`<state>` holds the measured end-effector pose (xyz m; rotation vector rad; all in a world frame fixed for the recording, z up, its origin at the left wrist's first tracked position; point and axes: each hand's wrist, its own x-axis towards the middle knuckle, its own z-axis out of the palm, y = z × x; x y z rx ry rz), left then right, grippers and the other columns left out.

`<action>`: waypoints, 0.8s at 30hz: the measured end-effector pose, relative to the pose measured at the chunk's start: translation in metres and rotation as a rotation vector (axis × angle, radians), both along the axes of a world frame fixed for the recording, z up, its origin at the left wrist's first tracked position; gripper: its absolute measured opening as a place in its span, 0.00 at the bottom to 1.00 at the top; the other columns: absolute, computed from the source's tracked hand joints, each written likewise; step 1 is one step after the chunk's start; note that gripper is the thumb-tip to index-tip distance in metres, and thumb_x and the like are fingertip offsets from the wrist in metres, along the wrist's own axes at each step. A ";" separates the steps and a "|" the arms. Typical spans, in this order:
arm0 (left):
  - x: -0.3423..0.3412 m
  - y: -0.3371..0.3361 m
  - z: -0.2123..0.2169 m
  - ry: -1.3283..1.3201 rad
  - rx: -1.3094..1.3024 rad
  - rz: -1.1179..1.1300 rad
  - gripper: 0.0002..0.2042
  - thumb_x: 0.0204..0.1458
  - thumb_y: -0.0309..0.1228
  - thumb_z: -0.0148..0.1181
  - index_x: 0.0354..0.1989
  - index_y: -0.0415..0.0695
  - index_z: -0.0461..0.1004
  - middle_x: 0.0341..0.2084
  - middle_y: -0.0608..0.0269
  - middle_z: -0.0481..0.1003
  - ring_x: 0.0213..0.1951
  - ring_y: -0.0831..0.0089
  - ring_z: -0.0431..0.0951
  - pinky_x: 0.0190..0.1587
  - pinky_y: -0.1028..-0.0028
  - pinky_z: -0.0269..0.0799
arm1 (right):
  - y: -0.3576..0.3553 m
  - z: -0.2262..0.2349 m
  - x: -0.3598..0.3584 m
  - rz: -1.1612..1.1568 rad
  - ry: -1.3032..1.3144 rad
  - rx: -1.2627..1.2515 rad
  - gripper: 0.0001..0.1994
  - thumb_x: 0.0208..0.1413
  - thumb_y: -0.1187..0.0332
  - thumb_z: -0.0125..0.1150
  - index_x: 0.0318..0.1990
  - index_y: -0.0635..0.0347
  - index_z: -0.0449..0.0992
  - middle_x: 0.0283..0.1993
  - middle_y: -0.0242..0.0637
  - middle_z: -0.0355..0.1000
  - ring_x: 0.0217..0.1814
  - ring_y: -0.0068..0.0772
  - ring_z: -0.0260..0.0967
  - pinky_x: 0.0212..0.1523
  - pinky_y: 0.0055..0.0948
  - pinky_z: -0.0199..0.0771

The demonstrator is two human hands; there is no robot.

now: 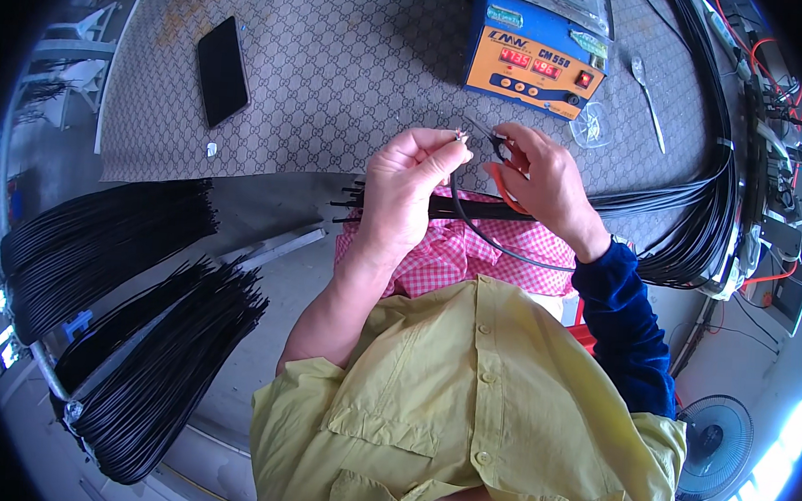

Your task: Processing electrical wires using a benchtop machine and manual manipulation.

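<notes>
I am pinching the bare tip of one black cable (476,232) between the fingers of my left hand (415,173), just above the table (339,63); my right hand (543,181) is gripping orange-handled pliers (508,179) at that tip. Judging by the big cable bundles (139,326) lying to my left, plenty is waiting.

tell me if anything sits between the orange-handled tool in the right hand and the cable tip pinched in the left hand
Nothing visible does. The left hand pinches the black cable with its tip up, and the orange-handled tool in the right hand points at that tip across an open gap above the patterned mat.
</notes>
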<state>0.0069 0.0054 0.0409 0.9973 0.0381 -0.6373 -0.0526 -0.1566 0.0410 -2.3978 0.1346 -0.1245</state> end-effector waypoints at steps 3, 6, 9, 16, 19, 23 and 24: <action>0.001 0.004 -0.002 -0.044 0.029 -0.057 0.05 0.47 0.22 0.55 0.33 0.39 0.71 0.27 0.63 0.74 0.30 0.81 0.73 0.28 0.87 0.63 | -0.004 -0.009 0.001 0.027 -0.030 -0.194 0.15 0.39 0.72 0.57 0.38 0.61 0.69 0.28 0.41 0.67 0.33 0.43 0.66 0.35 0.36 0.67; 0.002 0.004 -0.003 -0.029 0.002 -0.061 0.05 0.47 0.22 0.55 0.33 0.39 0.71 0.27 0.64 0.74 0.30 0.81 0.73 0.28 0.86 0.63 | -0.007 -0.018 0.003 0.037 -0.059 -0.329 0.16 0.38 0.72 0.57 0.39 0.61 0.69 0.32 0.42 0.67 0.37 0.44 0.65 0.39 0.36 0.66; 0.002 0.004 -0.002 0.018 -0.009 -0.044 0.05 0.47 0.22 0.55 0.33 0.39 0.71 0.27 0.63 0.73 0.30 0.81 0.73 0.28 0.86 0.63 | -0.010 -0.024 0.004 0.052 -0.072 -0.360 0.18 0.38 0.73 0.58 0.41 0.63 0.68 0.35 0.44 0.67 0.40 0.45 0.65 0.41 0.37 0.65; 0.001 0.003 -0.004 0.026 -0.007 -0.044 0.05 0.48 0.22 0.54 0.33 0.39 0.71 0.29 0.62 0.73 0.31 0.79 0.73 0.28 0.86 0.64 | -0.014 -0.028 0.004 0.049 -0.094 -0.347 0.18 0.37 0.74 0.58 0.41 0.62 0.69 0.36 0.44 0.66 0.40 0.45 0.64 0.42 0.36 0.65; 0.001 0.003 -0.003 0.032 -0.002 -0.055 0.05 0.48 0.22 0.54 0.34 0.39 0.71 0.30 0.62 0.73 0.30 0.79 0.73 0.28 0.86 0.64 | -0.014 -0.027 0.003 0.055 -0.103 -0.365 0.18 0.37 0.75 0.57 0.42 0.62 0.69 0.36 0.44 0.66 0.40 0.44 0.64 0.42 0.36 0.65; 0.001 0.001 -0.002 0.038 -0.016 -0.067 0.05 0.49 0.23 0.54 0.34 0.40 0.71 0.29 0.61 0.73 0.29 0.81 0.72 0.28 0.85 0.66 | -0.014 -0.021 0.003 0.053 -0.127 -0.423 0.17 0.38 0.75 0.58 0.41 0.62 0.69 0.35 0.43 0.66 0.39 0.45 0.64 0.41 0.35 0.65; 0.001 0.001 -0.002 0.042 -0.026 -0.070 0.05 0.49 0.23 0.53 0.34 0.40 0.71 0.29 0.61 0.73 0.28 0.81 0.72 0.28 0.85 0.66 | -0.013 -0.018 0.002 0.054 -0.140 -0.314 0.16 0.40 0.75 0.58 0.40 0.63 0.69 0.35 0.42 0.66 0.38 0.43 0.65 0.40 0.33 0.66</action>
